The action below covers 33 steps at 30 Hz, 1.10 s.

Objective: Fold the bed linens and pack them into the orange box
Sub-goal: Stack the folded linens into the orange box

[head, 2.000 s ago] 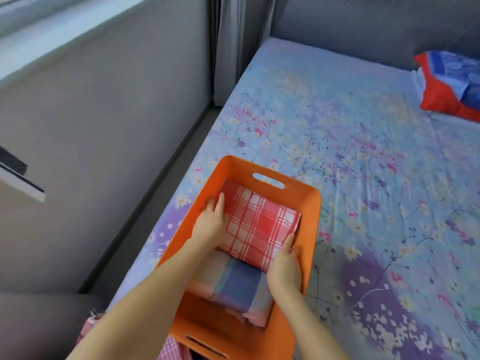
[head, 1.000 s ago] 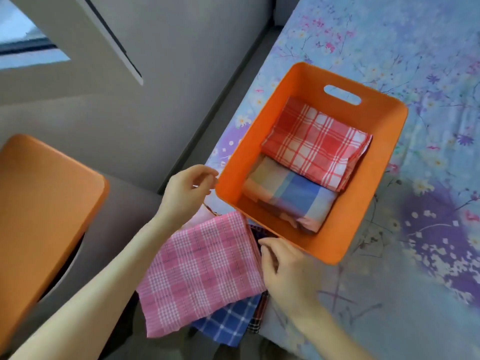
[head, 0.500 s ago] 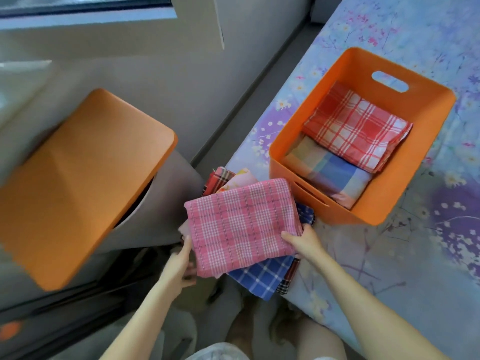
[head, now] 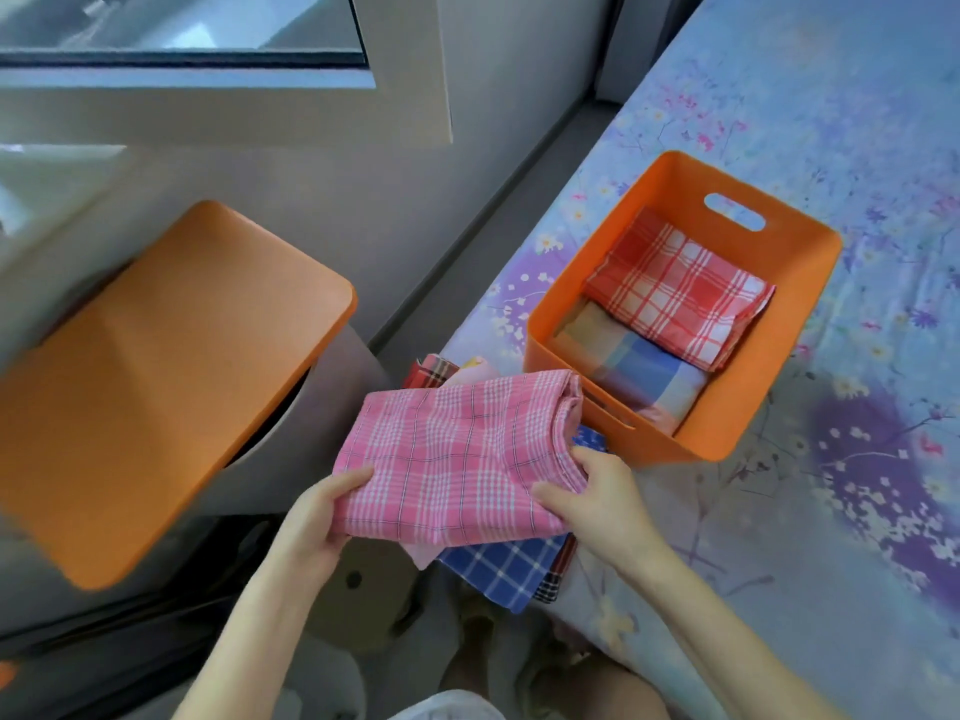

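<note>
The orange box [head: 748, 407] stands on the bed near its left edge. Inside it lie a folded red-and-white checked linen [head: 675, 293] and, nearer me, a folded blue-and-tan striped linen [head: 639, 371]. In front of the box, a folded pink checked linen [head: 457, 454] is held up between both hands. My left hand [head: 317, 517] grips its near left corner, thumb on top. My right hand [head: 597, 496] grips its near right edge. Under it lies a pile with a blue checked linen [head: 509, 569] and a dark red plaid one [head: 436, 368], partly hidden.
An orange lid or seat [head: 156, 376] on a grey stand sits at the left, by the grey wall and window sill. The floral bedsheet [head: 857, 485] spreads to the right. A narrow floor gap runs between bed and wall.
Both hands left the box and came down to the pile by the bed's corner. They took hold of the pink checked linen and raised its near edge. My view swung down and left.
</note>
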Motion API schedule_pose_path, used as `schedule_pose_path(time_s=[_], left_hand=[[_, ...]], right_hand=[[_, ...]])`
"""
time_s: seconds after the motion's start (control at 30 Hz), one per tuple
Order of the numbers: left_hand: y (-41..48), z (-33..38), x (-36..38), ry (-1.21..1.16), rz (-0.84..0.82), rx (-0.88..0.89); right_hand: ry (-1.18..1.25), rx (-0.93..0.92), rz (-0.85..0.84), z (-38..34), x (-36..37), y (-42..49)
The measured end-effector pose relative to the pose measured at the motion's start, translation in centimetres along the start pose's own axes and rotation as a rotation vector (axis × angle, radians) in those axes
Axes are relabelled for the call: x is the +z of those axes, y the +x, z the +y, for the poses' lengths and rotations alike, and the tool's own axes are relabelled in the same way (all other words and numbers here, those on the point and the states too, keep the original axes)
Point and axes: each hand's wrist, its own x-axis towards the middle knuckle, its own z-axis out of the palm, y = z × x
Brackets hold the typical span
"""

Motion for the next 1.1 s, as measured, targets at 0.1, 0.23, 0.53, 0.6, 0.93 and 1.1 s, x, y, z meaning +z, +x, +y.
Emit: schedule_pose_path(time_s=[0.1,0.23,0.53,0.6,0.93,1.1], left_hand=[[-4.0,3.3,1.2,0.087,-0.139,0.200],[-7.1,7.0,9.0,0.323,-0.197,0.515],[5.6,6.9,29.8,1.229,0.047,0.895],[8.4,6.1,30.7,1.364,0.041,0.873],[12.5,4.7,31.0,2.003,0.083,0.943],[14.2,3.6,32.6,2.377,-0.200,0.931]], right_hand=[[0.077,-0.085,0.093,-2.7,-3.5,-2.9],[0.004,-0.138,0.470,-3.3,-8.5,-3.4],[-0.429,0.268,0.710,5.3,-10.7,7.8],[-0.577,0.369,0.555,6.2,-10.1,9.4],[-0.962,0.380,0.038,7.8,-13.0,13.7],[-0.967,0.340,-0.200,9.6,-14.0,17.8]])
